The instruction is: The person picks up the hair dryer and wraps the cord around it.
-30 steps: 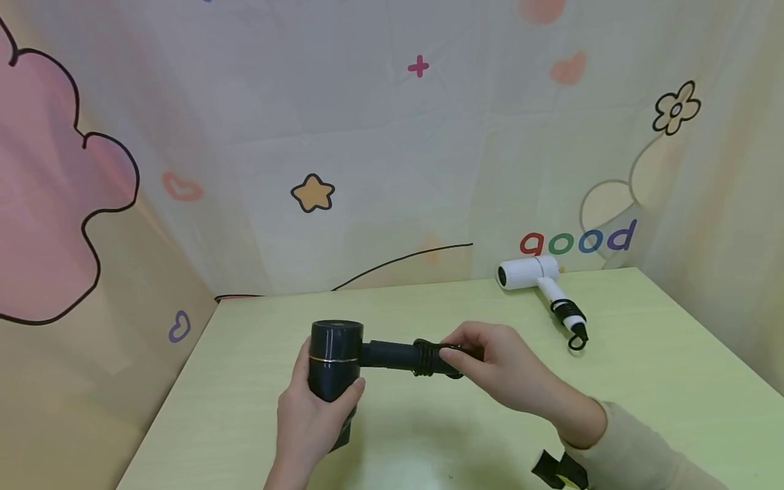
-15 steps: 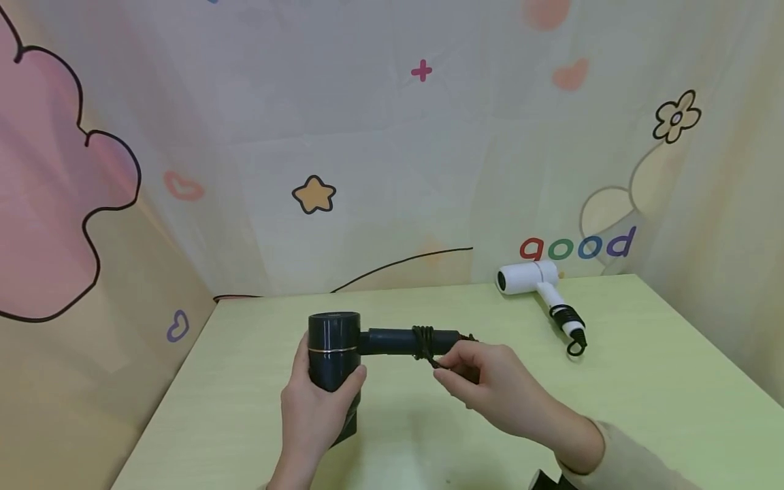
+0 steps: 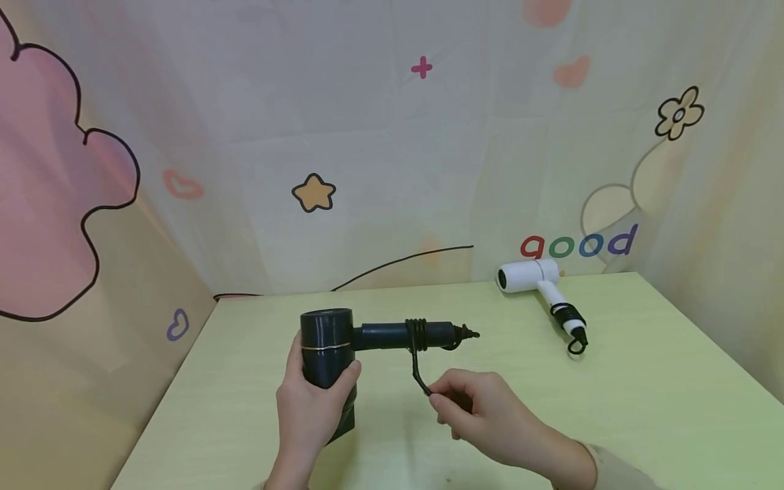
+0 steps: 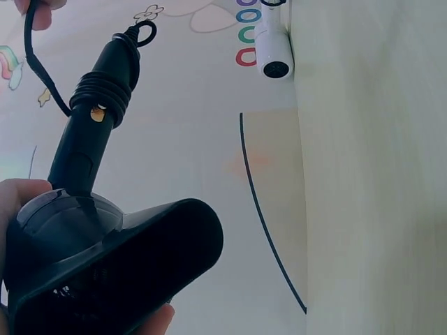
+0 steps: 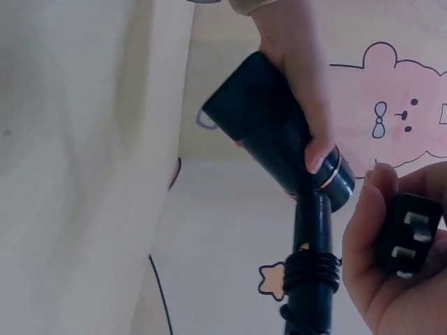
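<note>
My left hand (image 3: pixel 309 412) grips a dark hair dryer (image 3: pixel 327 344) round its barrel, above the table. The dryer's handle (image 3: pixel 382 336) points right, and its flat nozzle (image 4: pixel 140 272) shows in the left wrist view. Several turns of black cord (image 3: pixel 416 335) are wound round the handle. One length of cord runs down from these turns to my right hand (image 3: pixel 490 418), which pinches it below the handle. In the right wrist view, a black two-pronged plug (image 5: pixel 408 234) sits within the right hand's fingers, prongs facing the camera.
A white hair dryer (image 3: pixel 527 275) lies on the pale green table (image 3: pixel 245 381) at the back right, its black cord (image 3: pixel 568 314) wrapped round its handle. A printed curtain (image 3: pixel 380 170) hangs behind the table and along its sides.
My right hand has moved from the handle's end down and slightly left, drawing a length of cord off the handle. The left hand still holds the dryer, shifted slightly up and left.
</note>
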Tool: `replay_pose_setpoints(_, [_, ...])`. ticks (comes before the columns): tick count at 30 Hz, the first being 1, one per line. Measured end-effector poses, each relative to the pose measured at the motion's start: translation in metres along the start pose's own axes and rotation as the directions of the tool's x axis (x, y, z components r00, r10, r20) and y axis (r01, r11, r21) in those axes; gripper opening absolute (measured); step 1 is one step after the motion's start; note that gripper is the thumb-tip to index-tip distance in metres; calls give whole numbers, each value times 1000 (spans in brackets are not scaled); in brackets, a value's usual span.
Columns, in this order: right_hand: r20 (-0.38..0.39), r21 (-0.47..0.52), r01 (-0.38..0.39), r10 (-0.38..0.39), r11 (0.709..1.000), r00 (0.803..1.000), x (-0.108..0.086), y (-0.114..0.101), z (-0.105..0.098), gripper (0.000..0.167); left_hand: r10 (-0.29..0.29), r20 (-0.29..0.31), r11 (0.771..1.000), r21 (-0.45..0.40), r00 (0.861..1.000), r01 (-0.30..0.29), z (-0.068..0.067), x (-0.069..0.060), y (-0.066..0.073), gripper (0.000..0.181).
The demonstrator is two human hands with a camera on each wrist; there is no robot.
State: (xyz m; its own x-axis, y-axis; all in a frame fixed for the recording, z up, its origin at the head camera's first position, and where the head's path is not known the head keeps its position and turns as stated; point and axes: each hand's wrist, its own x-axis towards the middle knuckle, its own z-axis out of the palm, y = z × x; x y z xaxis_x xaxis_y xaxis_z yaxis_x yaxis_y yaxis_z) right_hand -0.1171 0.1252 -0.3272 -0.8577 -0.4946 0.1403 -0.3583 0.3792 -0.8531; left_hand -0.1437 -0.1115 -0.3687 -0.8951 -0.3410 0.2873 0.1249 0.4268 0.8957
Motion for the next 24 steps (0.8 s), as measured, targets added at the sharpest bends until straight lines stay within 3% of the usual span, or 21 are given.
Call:
replay_pose_setpoints(4, [46, 42, -39, 37, 998, 998, -1, 7, 5, 15, -5, -22, 1000, -9, 1000, 5, -1, 0, 1, 80])
replay_pose_setpoints(8, [61, 76, -27, 23, 997, 998, -1, 14, 10, 16, -14, -32, 1000, -17, 999, 14, -2, 1, 2, 76])
replay_pose_setpoints(12, [62, 99, -8, 2, 995, 998, 3, 23, 14, 17, -20, -32, 999, -27, 999, 19, -4, 0, 3, 75])
replay_pose_setpoints(24, [86, 127, -83, 72, 988, 994, 18, 50, 18, 17, -52, -3, 998, -32, 999, 52, -5, -3, 7, 74])
